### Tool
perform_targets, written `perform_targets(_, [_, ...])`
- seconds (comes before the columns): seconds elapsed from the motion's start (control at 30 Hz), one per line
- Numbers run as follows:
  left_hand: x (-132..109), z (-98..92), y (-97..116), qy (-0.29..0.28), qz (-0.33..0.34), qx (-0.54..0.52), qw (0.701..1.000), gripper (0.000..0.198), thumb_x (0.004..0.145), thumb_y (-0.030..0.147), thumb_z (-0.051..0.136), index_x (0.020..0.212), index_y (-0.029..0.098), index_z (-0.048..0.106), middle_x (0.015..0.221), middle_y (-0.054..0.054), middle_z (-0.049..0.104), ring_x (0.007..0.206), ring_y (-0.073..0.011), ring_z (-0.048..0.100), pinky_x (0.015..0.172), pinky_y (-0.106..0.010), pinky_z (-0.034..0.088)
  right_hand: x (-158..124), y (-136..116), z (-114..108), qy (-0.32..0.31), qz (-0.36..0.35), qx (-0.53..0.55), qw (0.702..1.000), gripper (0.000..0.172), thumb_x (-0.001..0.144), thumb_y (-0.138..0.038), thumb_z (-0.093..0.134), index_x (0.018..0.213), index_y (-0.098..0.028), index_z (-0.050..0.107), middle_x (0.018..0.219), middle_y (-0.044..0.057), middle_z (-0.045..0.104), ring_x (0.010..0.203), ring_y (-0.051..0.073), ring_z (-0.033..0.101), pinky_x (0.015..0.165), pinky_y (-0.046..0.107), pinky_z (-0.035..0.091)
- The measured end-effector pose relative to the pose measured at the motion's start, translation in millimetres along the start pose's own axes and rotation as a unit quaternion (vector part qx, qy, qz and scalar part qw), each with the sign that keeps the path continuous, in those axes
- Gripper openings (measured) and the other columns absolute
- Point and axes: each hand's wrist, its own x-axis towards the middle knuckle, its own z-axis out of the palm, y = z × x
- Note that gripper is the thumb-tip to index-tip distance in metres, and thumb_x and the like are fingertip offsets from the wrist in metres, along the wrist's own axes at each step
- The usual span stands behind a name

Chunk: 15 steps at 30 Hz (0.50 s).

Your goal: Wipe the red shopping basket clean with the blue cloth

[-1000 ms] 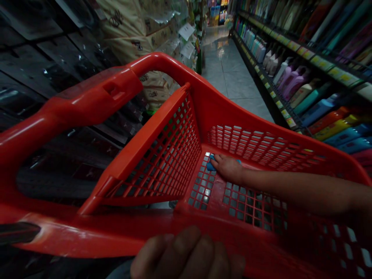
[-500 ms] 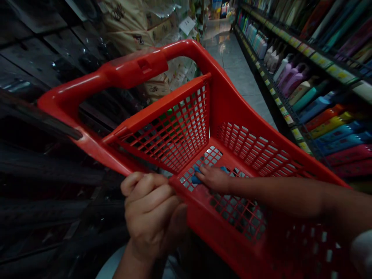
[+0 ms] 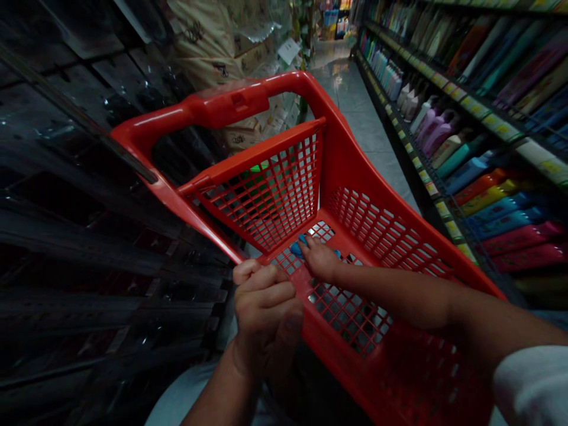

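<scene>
A red plastic shopping cart fills the middle of the head view, its handle at the far left and its sides of open lattice. My left hand is closed around the near side rim of the cart, fingers wrapped over the edge. Deep inside the basket, my right hand presses a blue cloth against the lattice floor. The cloth sticks out past the fingers on both sides; the fingertips partly cover it.
A shelf of colourful bottles runs along the right. At the left hangs a dark rack of packaged goods. Brown paper packages are stacked behind the handle. A grey tiled aisle floor stretches ahead.
The cart's handle and my left hand have shifted right in view. My right hand, with the blue cloth, has moved slightly up and left over the basket floor.
</scene>
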Motion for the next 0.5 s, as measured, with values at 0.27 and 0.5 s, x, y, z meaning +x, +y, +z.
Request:
perform_targets(0.27, [-1, -12.3, -7, 0.013, 0.037, -0.012, 0.999, 0.045, 0.101, 0.025, 0.033, 0.059, 0.02, 0.046, 0.051, 0.004, 0.045, 0.061, -0.014, 0.045, 0.075, -0.042, 0.026, -20, 7, -6, -0.047, 0.065, -0.057, 0.995, 0.045, 0.097, -0.019, 0.044, 0.141, -0.02, 0.051, 0.139, 0.018, 0.056, 0.121, 0.028, 0.057, 0.088, 0.04, 0.057])
perform_targets(0.5, [-9, -15.4, -5, 0.03, 0.045, -0.002, 0.999, 0.039, 0.097, 0.022, 0.038, 0.059, 0.02, 0.044, 0.05, 0.004, 0.045, 0.06, -0.0144, 0.044, 0.075, -0.042, 0.027, -36, -5, 2, -0.066, 0.155, -0.081, 0.982, 0.044, 0.096, -0.014, 0.039, 0.137, -0.012, 0.054, 0.137, 0.025, 0.055, 0.118, 0.032, 0.058, 0.078, 0.04, 0.06])
